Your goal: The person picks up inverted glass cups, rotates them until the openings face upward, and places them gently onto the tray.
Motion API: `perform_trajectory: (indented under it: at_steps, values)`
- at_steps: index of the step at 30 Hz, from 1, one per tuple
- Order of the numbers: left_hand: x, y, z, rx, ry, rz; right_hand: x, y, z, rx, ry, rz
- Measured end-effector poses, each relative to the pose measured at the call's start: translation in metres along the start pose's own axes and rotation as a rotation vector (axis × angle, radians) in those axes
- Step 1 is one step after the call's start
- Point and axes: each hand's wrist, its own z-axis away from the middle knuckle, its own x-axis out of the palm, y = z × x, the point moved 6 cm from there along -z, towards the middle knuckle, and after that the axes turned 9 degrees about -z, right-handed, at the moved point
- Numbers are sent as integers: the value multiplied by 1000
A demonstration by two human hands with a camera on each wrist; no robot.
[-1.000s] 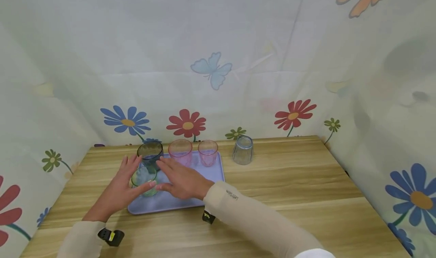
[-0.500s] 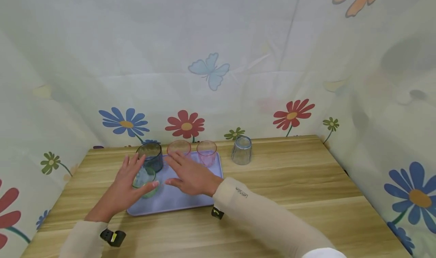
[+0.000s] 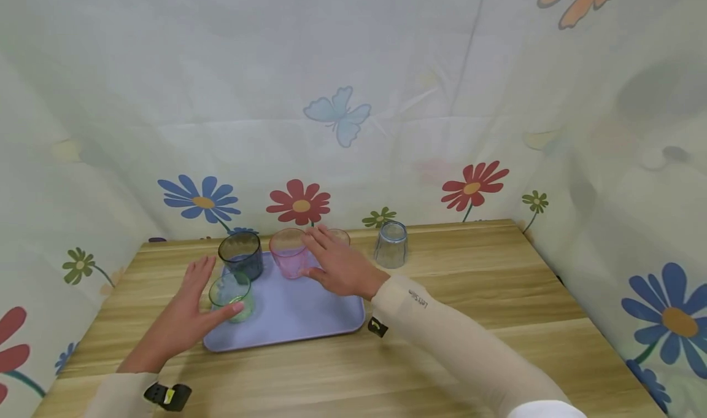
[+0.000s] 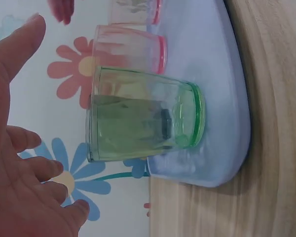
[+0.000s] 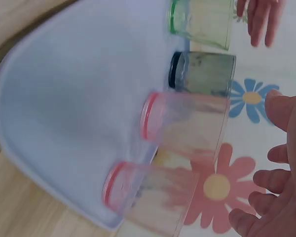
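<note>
My left hand (image 3: 185,313) hovers beside a green glass (image 3: 231,295), its fingers spread and holding nothing. A gap shows between that hand and the glass in the left wrist view. Over the right part of a lilac tray (image 3: 309,310) is my right hand (image 3: 343,266), fingers extended, nothing in its grasp. It partly covers the far pink glass, whose side shows as a pink glass (image 5: 150,197) in the right wrist view. Another pink glass (image 3: 289,255) and a dark grey glass (image 3: 243,257) stand upright at the tray's back.
A clear bluish glass (image 3: 391,246) stands upside down on the wooden table (image 3: 469,295), right of the tray. Behind the table hangs a white cloth (image 3: 420,178) printed with flowers and butterflies, and it also rises on both sides.
My right hand has moved right, from near the green glass to in front of the pink glasses. My left hand has drawn slightly left. The glasses stay in place.
</note>
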Motion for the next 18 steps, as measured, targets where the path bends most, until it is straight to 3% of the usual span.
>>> perform_trajectory:
  at_steps: [6, 13, 18]
  values:
    - [3, -13, 8, -31, -42, 26, -7, 19, 3, 38, 5, -20]
    - [11, -37, 15, -144, -131, 42, -17, 46, 9, 101, 24, -5]
    - [19, -51, 16, -169, -191, 110, -24, 67, 14, 151, 31, -15]
